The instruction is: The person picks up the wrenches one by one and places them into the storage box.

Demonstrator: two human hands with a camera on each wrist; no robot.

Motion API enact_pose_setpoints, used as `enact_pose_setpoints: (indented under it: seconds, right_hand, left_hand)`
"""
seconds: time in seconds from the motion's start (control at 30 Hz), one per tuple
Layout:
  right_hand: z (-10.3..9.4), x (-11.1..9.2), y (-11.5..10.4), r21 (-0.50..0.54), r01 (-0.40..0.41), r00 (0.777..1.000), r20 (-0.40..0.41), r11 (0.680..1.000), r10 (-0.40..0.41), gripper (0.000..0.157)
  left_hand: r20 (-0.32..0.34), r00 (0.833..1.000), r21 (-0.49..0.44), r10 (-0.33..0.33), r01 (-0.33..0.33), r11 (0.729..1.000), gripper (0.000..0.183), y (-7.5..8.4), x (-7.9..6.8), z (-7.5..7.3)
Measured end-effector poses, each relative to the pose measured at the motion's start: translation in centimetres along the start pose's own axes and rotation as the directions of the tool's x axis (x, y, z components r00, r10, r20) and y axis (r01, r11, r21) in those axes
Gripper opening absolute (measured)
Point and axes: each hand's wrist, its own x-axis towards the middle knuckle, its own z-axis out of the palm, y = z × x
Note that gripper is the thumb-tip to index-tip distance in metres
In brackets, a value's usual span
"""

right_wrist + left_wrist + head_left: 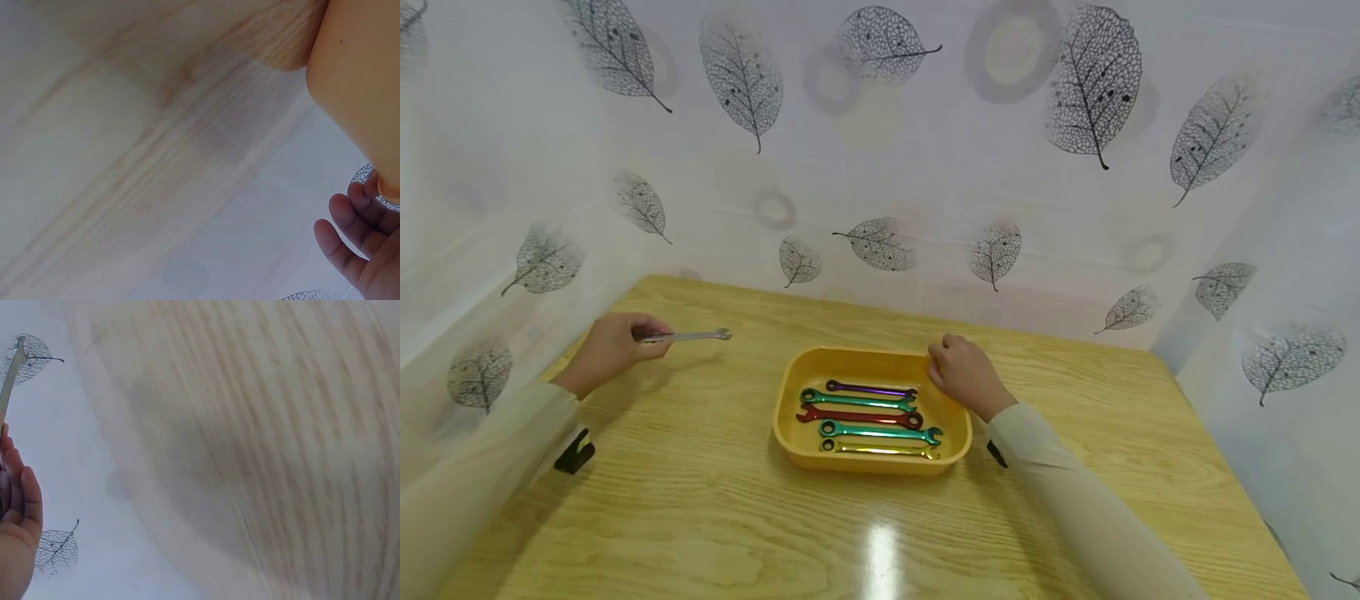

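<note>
My left hand (617, 350) holds a silver wrench (696, 336) by one end, above the table's left side. The wrench (10, 381) points upward at the left edge of the left wrist view, beside curled fingers (31, 494). With my right hand (966, 379) I grip the far right rim of a yellow plastic basin (872, 464). Inside lie a purple wrench (872, 389), a green wrench (861, 402), a red wrench (861, 416), a teal wrench (880, 432) and a yellow wrench (880, 451), roughly parallel. The right wrist view shows the basin's outer wall (362, 75) above my fingertips (340, 203).
The basin stands on a wood-grain table (715, 517). A pale curtain (910, 167) with a leaf print hangs along the table's back and sides. Dark straps (574, 452) show under the left sleeve.
</note>
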Motion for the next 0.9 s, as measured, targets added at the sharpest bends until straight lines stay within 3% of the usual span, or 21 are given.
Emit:
enact_pose_setpoints:
  seconds: [0.3,0.6,0.9]
  right_hand:
    - [0.0,-0.1,0.0,-0.001,0.009,1.0,-0.012,1.0,-0.009,0.012]
    - [-0.3,0.0,-0.2,0.001,0.0,1.0,-0.002,1.0,0.0,0.012]
    - [-0.3,0.0,-0.1,0.006,0.004,1.0,-0.012,1.0,-0.004,0.012]
  left_hand:
    - [-0.036,0.999,-0.031,0.002,-0.003,1.0,0.019,2.3,0.7,-0.1]
    - [-0.062,0.998,-0.074,-0.013,0.008,0.997,0.02,6.4,1.4,0.0]
    - [-0.043,0.999,-0.114,0.026,-0.031,0.993,0.017,10.1,1.9,1.2]
